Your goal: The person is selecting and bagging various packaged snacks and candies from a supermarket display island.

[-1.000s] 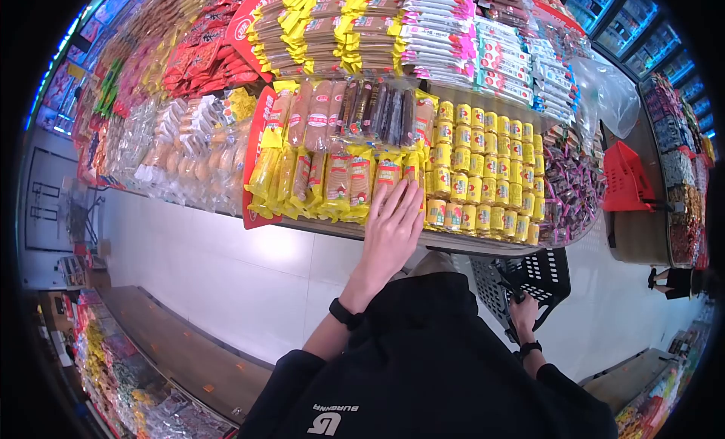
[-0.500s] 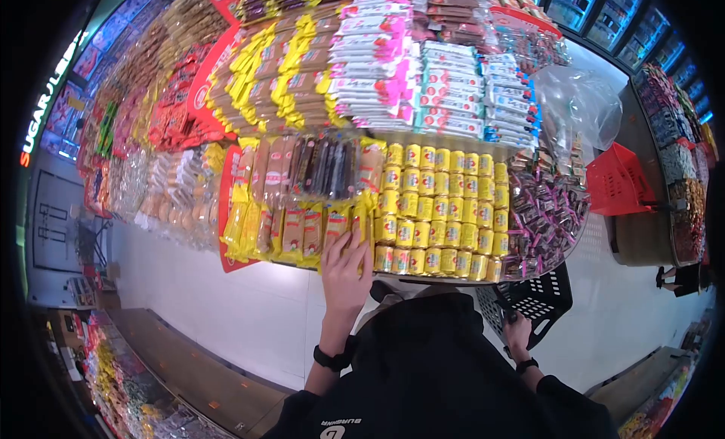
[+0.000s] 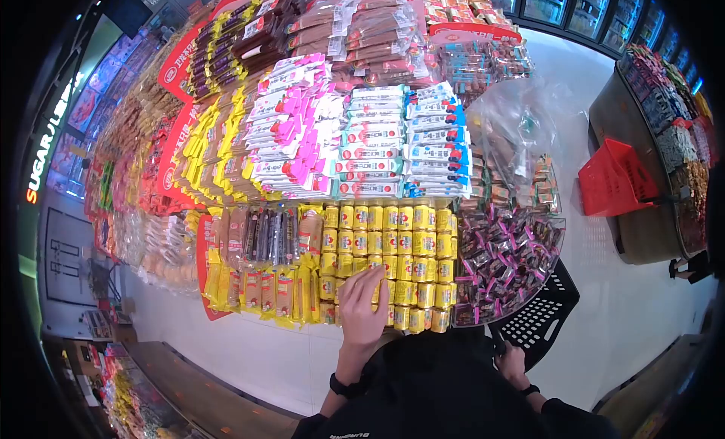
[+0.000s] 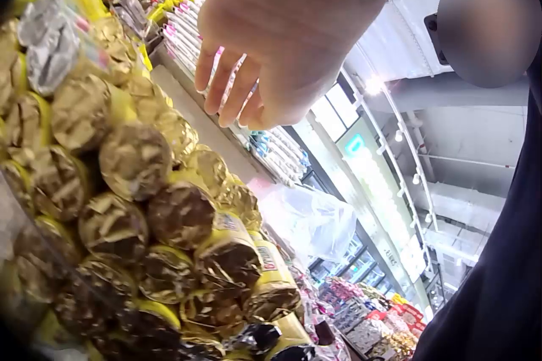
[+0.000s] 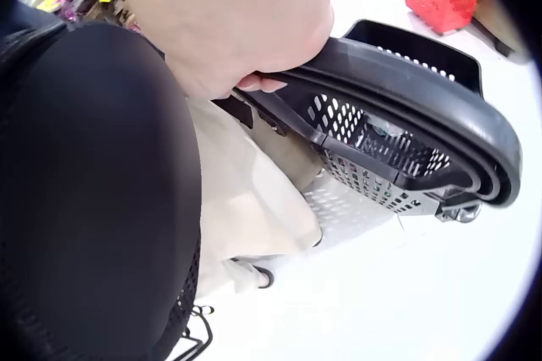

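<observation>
My left hand (image 3: 364, 309) is over the front left part of the stacked yellow rolls (image 3: 406, 269), fingers slightly bent and holding nothing. In the left wrist view the same hand (image 4: 279, 39) hangs above the rolls' gold foil ends (image 4: 135, 162), fingers apart; whether a fingertip touches a roll cannot be told. Low at the right, my right hand (image 3: 513, 363) grips the black basket (image 3: 540, 311). The right wrist view has that hand (image 5: 241, 18) curled round the basket's thick dark handle (image 5: 415, 90), most fingers hidden.
Yellow packs (image 3: 264, 292) lie left of the rolls, purple-pink sweets (image 3: 506, 265) right of them. White and pink sticks (image 3: 294, 129) are piled behind. A clear plastic bag (image 3: 517, 133) hangs at the back right, near a red basket (image 3: 615, 178) by another counter.
My left hand has moved right, from the yellow packs to over the yellow rolls. The head view has shifted to the right along the display. My right hand still grips the black basket.
</observation>
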### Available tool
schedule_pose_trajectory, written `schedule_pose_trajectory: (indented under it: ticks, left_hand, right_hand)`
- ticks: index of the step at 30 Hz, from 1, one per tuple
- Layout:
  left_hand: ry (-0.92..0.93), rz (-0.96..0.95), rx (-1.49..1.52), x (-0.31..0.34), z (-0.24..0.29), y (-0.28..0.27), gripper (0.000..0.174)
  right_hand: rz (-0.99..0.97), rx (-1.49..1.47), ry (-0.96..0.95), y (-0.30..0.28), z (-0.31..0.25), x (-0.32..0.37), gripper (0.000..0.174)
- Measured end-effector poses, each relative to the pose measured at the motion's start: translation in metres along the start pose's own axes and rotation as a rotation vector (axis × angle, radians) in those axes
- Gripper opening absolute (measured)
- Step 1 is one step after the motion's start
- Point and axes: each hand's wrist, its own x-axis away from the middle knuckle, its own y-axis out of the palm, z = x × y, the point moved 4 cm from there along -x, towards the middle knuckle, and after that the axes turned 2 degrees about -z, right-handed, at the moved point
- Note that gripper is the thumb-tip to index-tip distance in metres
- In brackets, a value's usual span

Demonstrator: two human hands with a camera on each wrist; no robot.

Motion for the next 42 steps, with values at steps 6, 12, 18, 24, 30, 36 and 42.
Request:
schedule_pose_trajectory:
  ticks: [6, 12, 18, 24, 30, 36, 42]
  left_hand:
    - [-0.059, -0.037, 0.01, -0.005, 0.017, 0.022, 0.023]
    - [-0.073, -0.141, -0.011, -0.003, 0.025, 0.026, 0.021]
    - [-0.024, -0.14, -0.009, -0.002, 0.033, 0.028, 0.021]
    - [-0.045, -0.072, -0.045, 0.013, 0.025, 0.019, 0.02]
    - [-0.124, -0.003, -0.061, 0.032, 0.015, 0.005, 0.018]
    - [-0.116, 0.009, -0.041, 0.037, 0.017, 0.004, 0.018]
    - [-0.028, 0.018, 0.04, 0.024, 0.039, 0.007, 0.021]
  right_hand:
    - [-0.312, 0.126, -0.429, -0.041, 0.011, -0.007, 0.029]
    - [0.319, -0.083, -0.625, -0.159, 0.013, -0.085, 0.022]
    - [1.05, -0.397, -0.521, -0.346, -0.11, -0.17, 0.038]
    - [0.501, -0.339, -0.457, -0.379, -0.172, -0.275, 0.047]
    - [0.524, -0.807, -0.679, -0.411, -0.198, -0.28, 0.024]
    - [0.711, -0.905, -1.045, -0.471, -0.249, -0.21, 0.018]
    - [0.898, -0.964, -1.194, -0.502, -0.262, -0.148, 0.018]
